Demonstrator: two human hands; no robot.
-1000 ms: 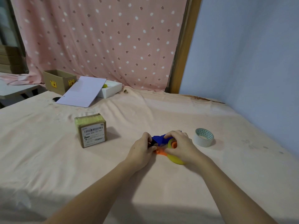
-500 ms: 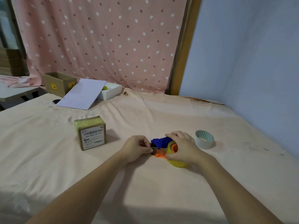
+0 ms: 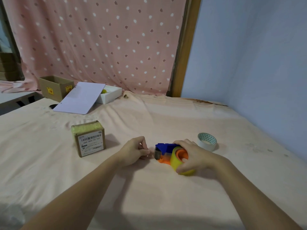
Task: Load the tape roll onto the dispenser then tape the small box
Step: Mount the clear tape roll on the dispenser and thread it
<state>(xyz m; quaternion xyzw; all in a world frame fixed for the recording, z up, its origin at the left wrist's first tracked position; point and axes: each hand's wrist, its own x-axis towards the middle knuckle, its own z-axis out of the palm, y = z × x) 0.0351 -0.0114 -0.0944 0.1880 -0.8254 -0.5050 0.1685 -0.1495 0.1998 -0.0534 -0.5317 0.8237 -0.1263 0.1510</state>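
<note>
While our right hand (image 3: 195, 156) lies curled over the small blue-and-orange plastic tape dispenser (image 3: 164, 152) on the peach cloth-covered table (image 3: 149, 196), the yellow roll of tape (image 3: 178, 165) sits on the dispenser's orange hub, so the loading looks to us largely done. Our right-hand fingers wrap the roll and the blue top, closed around the body and pinning it to the cloth. The dispenser's long axis runs left to right, its dark cutter end pointing left, straight at our left hand (image 3: 134, 151). That hand is just beside the cutter end, thumb and forefinger pinched nearly together; we judge they may have the free end of the tape, but whether anything lies between them we cannot tell.

The small brown cardboard box with a barcode label (image 3: 89, 138) stands upright further left, well apart from the dispenser and nearer our left hand than our right. So any tape drawn out must travel leftward, along the dispenser's axis, toward that box. A spare white roll with a green-patterned core (image 3: 207, 141) rests just right of our right hand, untouched.
</note>
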